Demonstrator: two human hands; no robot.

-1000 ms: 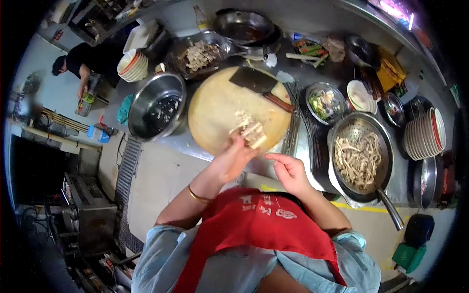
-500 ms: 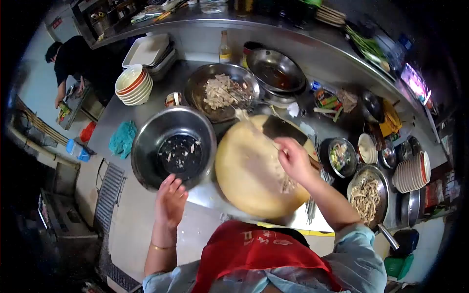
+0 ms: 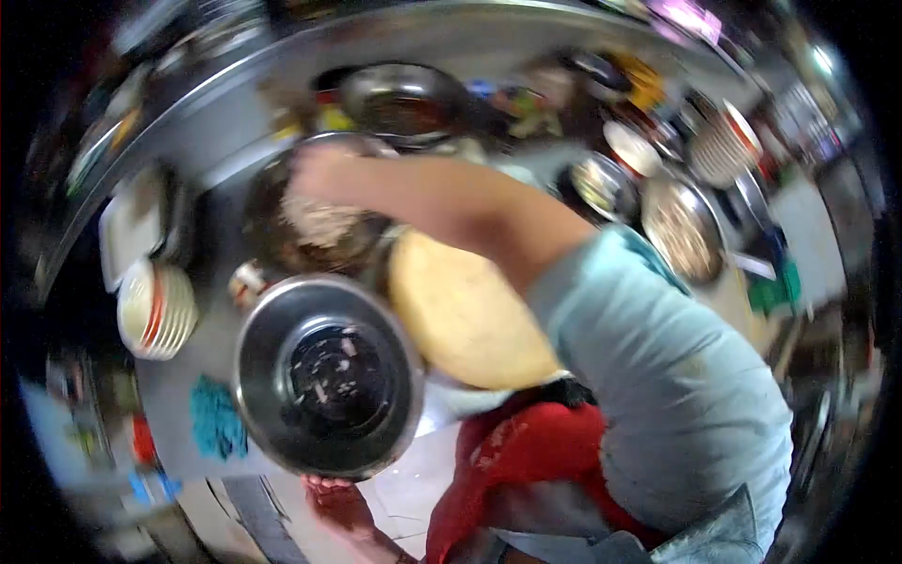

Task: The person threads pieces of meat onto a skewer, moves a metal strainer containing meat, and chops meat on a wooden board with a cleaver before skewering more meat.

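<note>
My left hand (image 3: pixel 339 506) is at the near rim of a large metal basin (image 3: pixel 250 404), its fingers against the edge and its thumb not visible. Small pale scraps lie in the basin's dark bottom. My right arm reaches across the round chopping board (image 3: pixel 470 310) to a metal pan (image 3: pixel 268 221) behind the basin. There my right hand (image 3: pixel 319 179) is over a heap of sliced pale meat (image 3: pixel 324 221). Motion smears its fingers, so I cannot see whether they grip anything.
Stacked bowls (image 3: pixel 158 310) and a teal plastic bag (image 3: pixel 218 418) sit on the left. A dark pan (image 3: pixel 404 99) stands at the back. To the right are a pan of pale strips (image 3: pixel 678 230), a small dish (image 3: pixel 601 186) and more stacked bowls (image 3: pixel 723 146).
My view has swung to the left. My right hand has gone from above the chopping board to the pan of meat. My left hand has come to the basin's near rim.
</note>
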